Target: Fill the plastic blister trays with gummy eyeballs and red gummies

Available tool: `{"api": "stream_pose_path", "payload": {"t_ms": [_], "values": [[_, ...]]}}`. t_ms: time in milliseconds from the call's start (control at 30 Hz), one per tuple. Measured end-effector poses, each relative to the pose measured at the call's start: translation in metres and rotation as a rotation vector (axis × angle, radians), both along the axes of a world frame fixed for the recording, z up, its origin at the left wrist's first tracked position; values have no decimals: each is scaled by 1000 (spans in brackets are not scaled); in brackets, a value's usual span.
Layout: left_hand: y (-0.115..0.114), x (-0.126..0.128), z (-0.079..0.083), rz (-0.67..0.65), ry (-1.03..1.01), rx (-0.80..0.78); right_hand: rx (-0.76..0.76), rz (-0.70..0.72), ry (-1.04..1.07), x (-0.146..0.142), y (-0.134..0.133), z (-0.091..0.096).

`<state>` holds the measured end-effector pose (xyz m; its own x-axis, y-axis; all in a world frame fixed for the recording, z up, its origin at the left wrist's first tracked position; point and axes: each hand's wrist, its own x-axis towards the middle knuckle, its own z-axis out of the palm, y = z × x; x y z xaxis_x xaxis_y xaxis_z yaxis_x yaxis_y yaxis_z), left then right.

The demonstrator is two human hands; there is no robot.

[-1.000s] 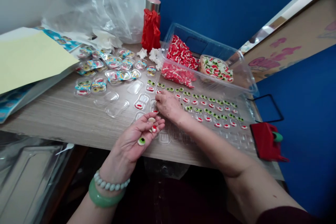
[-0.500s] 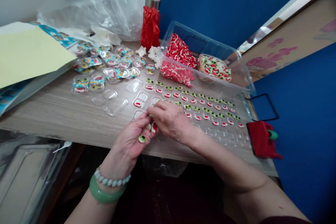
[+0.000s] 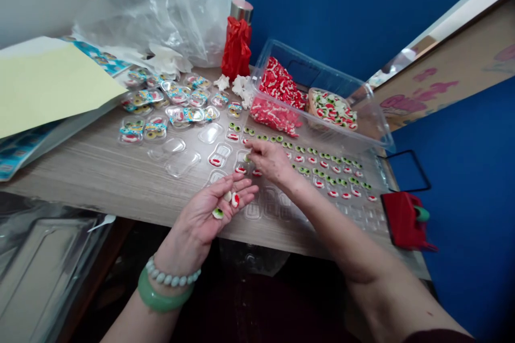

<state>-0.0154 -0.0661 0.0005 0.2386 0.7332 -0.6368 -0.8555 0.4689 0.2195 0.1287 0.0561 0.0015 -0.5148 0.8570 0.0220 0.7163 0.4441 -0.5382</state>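
Three gummy candies (image 3: 227,198) lay on our open left grip (image 3: 205,214), palm up. Our right grip (image 3: 271,162) pinched a green gummy eyeball (image 3: 247,158) at the clear plastic tray (image 3: 354,214).

The candy eyeball (image 3: 218,214) was green with a dark centre and white rim. The table (image 3: 80,182) had grey-brown streaks, and the wall (image 3: 322,10) was deep blue.

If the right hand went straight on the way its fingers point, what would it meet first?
Most likely the small green-ringed round gummy eyeball in a clear plastic blister cavity just ahead of the right hand; its fingers may already touch it, though depth is unclear.
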Motion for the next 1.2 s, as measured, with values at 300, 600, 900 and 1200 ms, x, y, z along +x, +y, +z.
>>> {"api": "stream_pose_path", "payload": {"t_ms": [300, 600, 900, 1200], "values": [[2, -12, -1, 89, -24, -19, 88, 37, -288, -19, 5, -16], [7, -18, 2, 220, -151, 68, 122, 239, 159, -10, -40, 14], [2, -7, 10, 237, -247, 63, 234, 395, -76, -16, -77, 33], [-8, 0, 7, 183, -188, 37, 191, 416, -58, -23, -79, 22]]}}
